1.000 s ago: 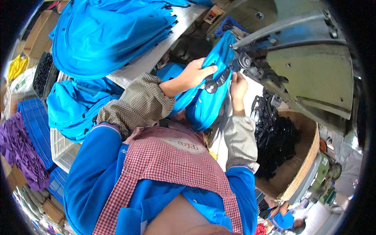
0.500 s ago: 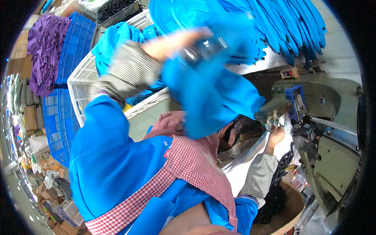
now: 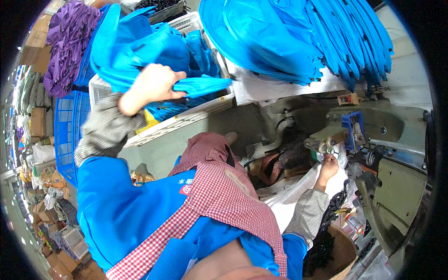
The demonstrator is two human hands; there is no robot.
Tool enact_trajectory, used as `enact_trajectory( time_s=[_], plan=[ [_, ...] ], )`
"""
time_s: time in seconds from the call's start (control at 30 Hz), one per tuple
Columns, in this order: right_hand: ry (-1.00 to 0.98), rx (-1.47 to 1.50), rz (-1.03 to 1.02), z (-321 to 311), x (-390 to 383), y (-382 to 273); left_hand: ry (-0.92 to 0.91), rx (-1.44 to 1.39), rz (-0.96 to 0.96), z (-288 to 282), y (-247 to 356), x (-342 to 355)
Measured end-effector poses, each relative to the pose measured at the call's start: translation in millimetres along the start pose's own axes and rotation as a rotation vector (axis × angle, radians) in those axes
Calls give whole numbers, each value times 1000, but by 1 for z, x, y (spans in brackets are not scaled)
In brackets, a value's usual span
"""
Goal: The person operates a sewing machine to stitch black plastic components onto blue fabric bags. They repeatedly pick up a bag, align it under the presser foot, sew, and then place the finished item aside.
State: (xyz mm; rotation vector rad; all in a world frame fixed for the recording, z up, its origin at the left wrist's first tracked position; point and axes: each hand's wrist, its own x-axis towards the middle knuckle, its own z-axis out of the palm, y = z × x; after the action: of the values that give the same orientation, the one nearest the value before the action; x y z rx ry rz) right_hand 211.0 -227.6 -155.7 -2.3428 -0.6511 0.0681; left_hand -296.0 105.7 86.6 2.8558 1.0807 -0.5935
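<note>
My left hand (image 3: 153, 86) is closed on a blue fabric piece (image 3: 201, 85), over blue fabric pieces (image 3: 161, 49) piled in a white plastic basket (image 3: 100, 87). My right hand (image 3: 329, 165) is closed at the small round metal parts (image 3: 326, 144) of a grey-green machine (image 3: 399, 186); what its fingers hold is too small to make out. A blue tray (image 3: 346, 121) sits just beside those metal parts, and white material (image 3: 280, 205) lies below my right hand.
Folded blue fabric stacks (image 3: 347, 42) lie at upper right on a white sheet (image 3: 254, 91). Purple fabric (image 3: 65, 49) and blue crates (image 3: 67, 135) stand at left. A cardboard box (image 3: 340, 261) with black pieces stands at lower right, and a switch box (image 3: 347, 98) is at back right.
My left hand has lifted the blue fabric away from the machine and set it over the basket at left. My right hand has stayed at the machine. The view has swung leftward.
</note>
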Motion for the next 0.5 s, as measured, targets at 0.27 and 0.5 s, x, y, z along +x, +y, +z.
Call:
enact_trajectory(
  time_s=[0.27,0.5],
  plan=[
    [-36,62,52,-9,-9,11,1135,-35,471,55,108,208],
    [-138,1169,396,-60,-33,-117,1053,-95,167,-11,103,258]
  ],
)
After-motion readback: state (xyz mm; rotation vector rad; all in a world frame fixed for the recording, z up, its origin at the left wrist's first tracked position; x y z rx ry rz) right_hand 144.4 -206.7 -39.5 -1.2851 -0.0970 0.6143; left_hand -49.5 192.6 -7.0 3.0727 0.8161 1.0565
